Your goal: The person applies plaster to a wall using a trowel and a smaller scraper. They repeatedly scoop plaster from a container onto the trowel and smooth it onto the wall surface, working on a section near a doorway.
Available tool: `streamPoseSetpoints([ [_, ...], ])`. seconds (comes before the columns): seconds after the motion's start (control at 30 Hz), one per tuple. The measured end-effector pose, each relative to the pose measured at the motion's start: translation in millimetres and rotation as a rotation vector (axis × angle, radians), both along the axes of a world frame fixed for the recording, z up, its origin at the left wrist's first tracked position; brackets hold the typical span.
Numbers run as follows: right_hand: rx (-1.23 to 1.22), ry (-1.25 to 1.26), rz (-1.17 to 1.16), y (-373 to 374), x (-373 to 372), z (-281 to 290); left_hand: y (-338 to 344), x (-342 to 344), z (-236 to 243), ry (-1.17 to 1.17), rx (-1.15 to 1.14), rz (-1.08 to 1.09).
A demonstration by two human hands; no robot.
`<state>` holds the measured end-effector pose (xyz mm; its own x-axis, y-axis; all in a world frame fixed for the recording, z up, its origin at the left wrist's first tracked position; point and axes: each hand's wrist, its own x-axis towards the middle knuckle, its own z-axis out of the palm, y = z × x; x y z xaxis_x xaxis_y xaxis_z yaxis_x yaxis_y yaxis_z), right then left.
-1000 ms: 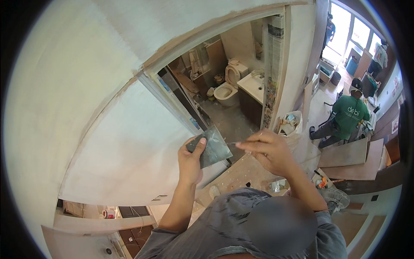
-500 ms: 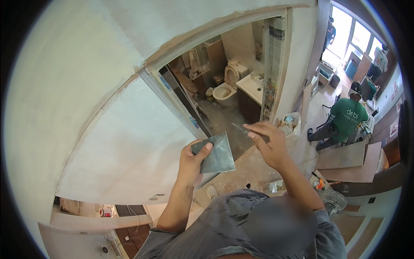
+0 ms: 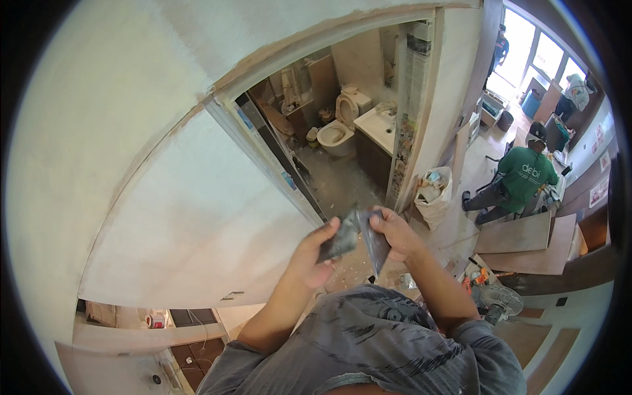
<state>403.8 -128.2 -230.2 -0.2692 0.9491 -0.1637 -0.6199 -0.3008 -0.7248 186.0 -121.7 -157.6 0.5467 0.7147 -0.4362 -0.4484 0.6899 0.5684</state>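
My left hand [image 3: 315,258] and my right hand [image 3: 395,234] meet in front of my chest, both gripping a dark grey sheet [image 3: 342,240] that looks like sandpaper. The sheet is bent or split in the middle: one flap lies in my left fingers, and a second flap [image 3: 376,253] hangs down from my right fingers. I cannot tell whether it is one folded sheet or two pieces. Just to the left of my hands is a white plastered wall [image 3: 171,197] with a rough brown edge along its top.
Below and ahead, a bathroom doorway shows a toilet [image 3: 337,131] and a sink cabinet [image 3: 378,131]. A white sack [image 3: 431,194] stands by the door post. At the right a person in a green shirt [image 3: 520,181] crouches by wooden boards [image 3: 526,240]. A fan [image 3: 498,299] stands nearby.
My right hand has come in to the sheet and taken hold of it. The sheet, held flat in my left hand before, is now bent or parted between both hands.
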Motion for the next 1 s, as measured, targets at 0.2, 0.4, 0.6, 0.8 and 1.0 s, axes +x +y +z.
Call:
streamPoseSetpoints([
  [0.2,-0.089,-0.040,-0.078,1,27,8,10,-1,24,0.245,0.302,0.318],
  [0.4,0.130,0.185,-0.151,5,29,47,12,-5,2,1.042,0.932,0.531],
  [0.6,0.196,-0.586,-0.149,27,29,3,9,4,1,0.936,0.927,0.451],
  [0.8,0.162,-0.450,-0.412,11,26,24,12,-5,0,0.800,0.879,0.654],
  [1.0,0.133,-0.281,-0.219,-19,15,77,9,-1,-20,0.293,0.609,0.603],
])
